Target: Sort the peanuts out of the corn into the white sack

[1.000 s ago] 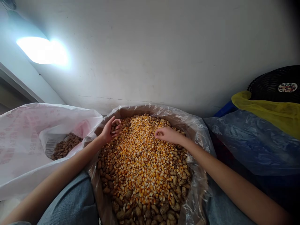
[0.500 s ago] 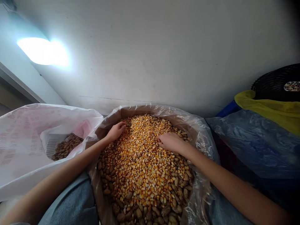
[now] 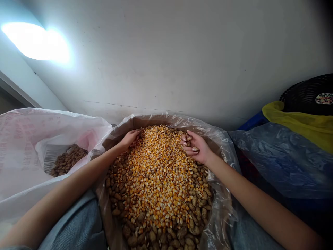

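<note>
R hand (image 3: 199, 148) is turned palm-up over the right side of the heap, fingers curled round a few peanuts (image 3: 188, 139). L hand (image 3: 130, 138) is at the far left edge of the corn (image 3: 158, 177), back of the hand up, fingers bent down; can't tell if it's gripping anything, fingertips mostly hidden. Corn's piled loose in the middle of a brown box (image 3: 151, 121) lined w/ a clear plastic bag (image 3: 221, 215), w/ unshelled nuts (image 3: 182, 232) all along the near edge and down both sides (a few dotted on top of the corn too). Person's jeans (image 3: 75, 222) show either side of the box. Just L of it, a white sack (image 3: 20, 149) w/ faint red print lies open, more nuts (image 3: 69, 161) inside next to a barcode (image 3: 50, 159). Over on the R: a crumpled see-through sheet (image 3: 283, 159), yellow mesh (image 3: 307, 128) above it, & a round black slatted thing (image 3: 299, 95) w/ a patterned label. Plain wall (image 3: 166, 62) behind, bright lamp (image 3: 31, 40) upper L.
</note>
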`<state>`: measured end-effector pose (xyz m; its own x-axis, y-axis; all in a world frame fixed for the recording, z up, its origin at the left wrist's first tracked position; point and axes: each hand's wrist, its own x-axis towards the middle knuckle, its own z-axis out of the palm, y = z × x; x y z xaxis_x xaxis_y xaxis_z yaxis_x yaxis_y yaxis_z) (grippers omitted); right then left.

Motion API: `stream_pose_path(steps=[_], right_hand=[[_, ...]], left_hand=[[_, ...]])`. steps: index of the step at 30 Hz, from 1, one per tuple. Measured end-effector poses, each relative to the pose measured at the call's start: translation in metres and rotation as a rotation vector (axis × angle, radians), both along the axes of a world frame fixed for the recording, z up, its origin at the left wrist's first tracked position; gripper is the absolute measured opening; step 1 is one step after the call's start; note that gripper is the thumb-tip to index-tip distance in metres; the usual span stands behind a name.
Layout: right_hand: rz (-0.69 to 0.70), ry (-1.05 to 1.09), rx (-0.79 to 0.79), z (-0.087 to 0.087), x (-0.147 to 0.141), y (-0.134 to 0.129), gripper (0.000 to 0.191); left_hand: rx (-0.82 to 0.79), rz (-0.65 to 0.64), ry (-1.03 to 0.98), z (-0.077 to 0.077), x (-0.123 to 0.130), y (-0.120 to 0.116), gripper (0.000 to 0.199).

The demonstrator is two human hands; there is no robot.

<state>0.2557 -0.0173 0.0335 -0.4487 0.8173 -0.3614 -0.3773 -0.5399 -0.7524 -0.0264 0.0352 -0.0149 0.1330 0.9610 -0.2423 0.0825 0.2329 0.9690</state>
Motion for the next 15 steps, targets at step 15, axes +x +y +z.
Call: stream_pose_path(steps=[15], right_hand=[[0.027,-1.433,0.448,-0.032,-0.041,0.06,0.021]], left_hand=[[-0.153,-0.077,-0.72,0.025,-0.013,-0.013,0.025]])
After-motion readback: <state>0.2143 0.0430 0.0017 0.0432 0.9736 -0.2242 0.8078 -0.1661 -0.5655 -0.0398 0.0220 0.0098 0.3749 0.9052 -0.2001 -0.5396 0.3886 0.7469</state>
